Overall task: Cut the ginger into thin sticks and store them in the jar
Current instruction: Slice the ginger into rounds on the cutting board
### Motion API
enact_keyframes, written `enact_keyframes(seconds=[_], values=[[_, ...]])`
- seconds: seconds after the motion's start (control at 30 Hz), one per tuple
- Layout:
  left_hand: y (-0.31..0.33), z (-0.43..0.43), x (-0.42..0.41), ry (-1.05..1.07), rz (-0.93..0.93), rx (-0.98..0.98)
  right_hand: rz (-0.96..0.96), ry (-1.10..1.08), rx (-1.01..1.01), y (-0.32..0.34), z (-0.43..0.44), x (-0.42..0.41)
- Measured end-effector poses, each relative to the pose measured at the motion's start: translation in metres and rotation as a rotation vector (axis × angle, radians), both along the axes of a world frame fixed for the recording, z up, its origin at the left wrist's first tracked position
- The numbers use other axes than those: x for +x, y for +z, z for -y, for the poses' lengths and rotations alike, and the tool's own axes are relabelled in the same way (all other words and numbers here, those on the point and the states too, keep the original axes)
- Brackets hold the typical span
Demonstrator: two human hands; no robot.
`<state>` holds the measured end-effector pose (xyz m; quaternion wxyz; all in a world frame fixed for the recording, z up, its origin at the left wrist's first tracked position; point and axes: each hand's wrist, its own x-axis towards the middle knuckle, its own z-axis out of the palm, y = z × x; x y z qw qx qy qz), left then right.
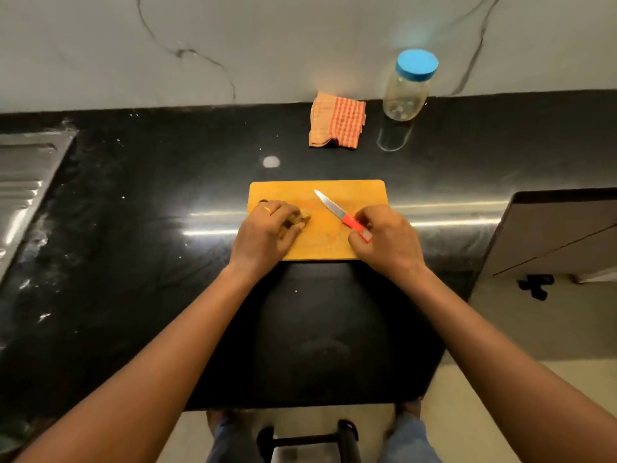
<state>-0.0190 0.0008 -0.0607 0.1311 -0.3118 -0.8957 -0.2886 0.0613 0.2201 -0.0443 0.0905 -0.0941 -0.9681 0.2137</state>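
A yellow cutting board (pixel 334 248) lies on the black counter. On the board's left side my left hand (pixel 267 232) curls over a brown piece of ginger (pixel 304 215), most of which is hidden under the fingers. My right hand (pixel 387 238) grips the red handle of a small knife (pixel 337 210) whose blade points up and to the left over the board, apart from the ginger. A clear glass jar (pixel 405 95) with a blue lid stands upright at the back right, against the wall; it looks empty.
A folded orange checked cloth (pixel 337 120) lies left of the jar by the wall. A steel sink drainboard (pixel 26 182) sits at the far left. The counter's edge (pixel 300 404) is close to me; a cabinet (pixel 561 235) stands at the right.
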Motion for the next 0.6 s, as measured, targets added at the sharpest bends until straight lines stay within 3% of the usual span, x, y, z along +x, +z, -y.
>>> enact_keyframes(seconds=[0.2, 0.37, 0.6], values=[[-0.009, -0.007, -0.001, -0.054, -0.022, 0.118, -0.123, 0.049, -0.044, -0.013, -0.006, 0.001], [-0.005, -0.003, 0.000, -0.005, 0.239, 0.182, -0.131, 0.092, 0.022, -0.014, -0.012, 0.001], [0.003, -0.006, 0.026, -0.008, 0.282, 0.170, -0.109, 0.150, 0.037, -0.005, -0.020, 0.028]])
